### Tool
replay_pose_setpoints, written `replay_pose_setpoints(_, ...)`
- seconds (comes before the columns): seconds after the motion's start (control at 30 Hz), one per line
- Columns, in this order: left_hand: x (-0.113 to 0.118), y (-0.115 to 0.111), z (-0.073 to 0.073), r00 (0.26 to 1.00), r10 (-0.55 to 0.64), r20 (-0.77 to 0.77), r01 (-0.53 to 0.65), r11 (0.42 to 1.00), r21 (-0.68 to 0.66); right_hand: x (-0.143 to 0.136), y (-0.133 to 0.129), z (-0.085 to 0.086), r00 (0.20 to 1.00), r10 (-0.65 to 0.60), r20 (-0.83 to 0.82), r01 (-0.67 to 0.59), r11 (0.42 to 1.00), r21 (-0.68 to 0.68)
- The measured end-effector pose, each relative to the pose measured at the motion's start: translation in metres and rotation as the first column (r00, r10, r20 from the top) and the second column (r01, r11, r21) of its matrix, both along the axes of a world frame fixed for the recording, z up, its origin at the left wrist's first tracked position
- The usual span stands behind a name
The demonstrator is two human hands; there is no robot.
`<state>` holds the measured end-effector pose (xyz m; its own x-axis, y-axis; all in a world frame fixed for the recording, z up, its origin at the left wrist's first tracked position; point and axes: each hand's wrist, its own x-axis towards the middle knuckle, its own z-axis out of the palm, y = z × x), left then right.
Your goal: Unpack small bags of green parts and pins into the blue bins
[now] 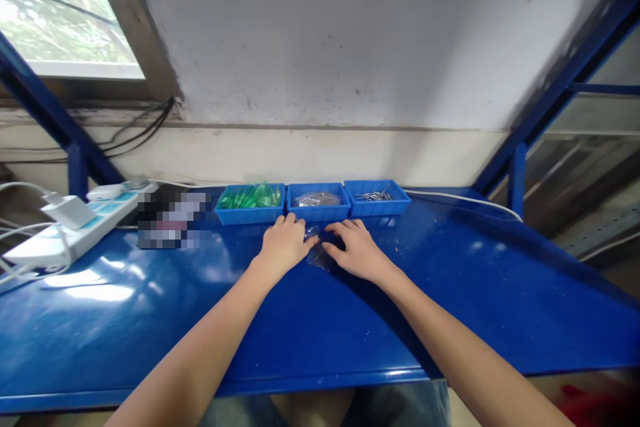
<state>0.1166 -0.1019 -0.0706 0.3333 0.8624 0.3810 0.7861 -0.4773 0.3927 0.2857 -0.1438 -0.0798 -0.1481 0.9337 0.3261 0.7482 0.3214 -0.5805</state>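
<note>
A small clear plastic bag (319,257) lies between my hands on the blue table, in front of the middle bin. My left hand (284,241) has its fingers curled, with the thumb and fingertips closed on the upper left part of the bag. Just to the right, my right hand (359,251) is held low with thumb and index finger apart beside the bag; nothing shows between them. Behind the hands stand a bin of green plastic pieces (250,215), a bin of clear bags (320,215) and a bin of thin metal pins (383,207).
A white power strip (107,220) with a charger (71,212) and cables sits at the left. Next to it is a blurred-out item (175,220). Blue frame posts (517,173) rise at both sides, and a wall closes off the back.
</note>
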Motion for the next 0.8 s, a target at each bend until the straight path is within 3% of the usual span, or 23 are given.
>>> replay_pose_setpoints(0.2,-0.003,0.009,-0.002,0.995,-0.040,0.086,0.050,0.993,-0.111,-0.004,0.000,0.006,0.989,-0.032,-0.142,0.027,0.999,-0.037)
replay_pose_setpoints(0.5,0.018,-0.016,0.015,0.939,-0.227,0.259,0.220,0.974,0.056,-0.004,0.003,0.013,0.835,-0.069,-0.545,-0.022,0.987,-0.158)
replay_pose_setpoints(0.67,0.020,-0.015,0.009,0.914,-0.225,0.339,0.235,0.972,0.012,-0.002,0.005,0.010,0.795,-0.113,-0.596,0.076,0.993,-0.087)
replay_pose_setpoints(0.8,0.022,-0.009,0.002,0.869,-0.177,0.461,0.239,0.968,-0.080,-0.001,0.003,0.014,0.834,-0.081,-0.546,0.133,0.989,0.057)
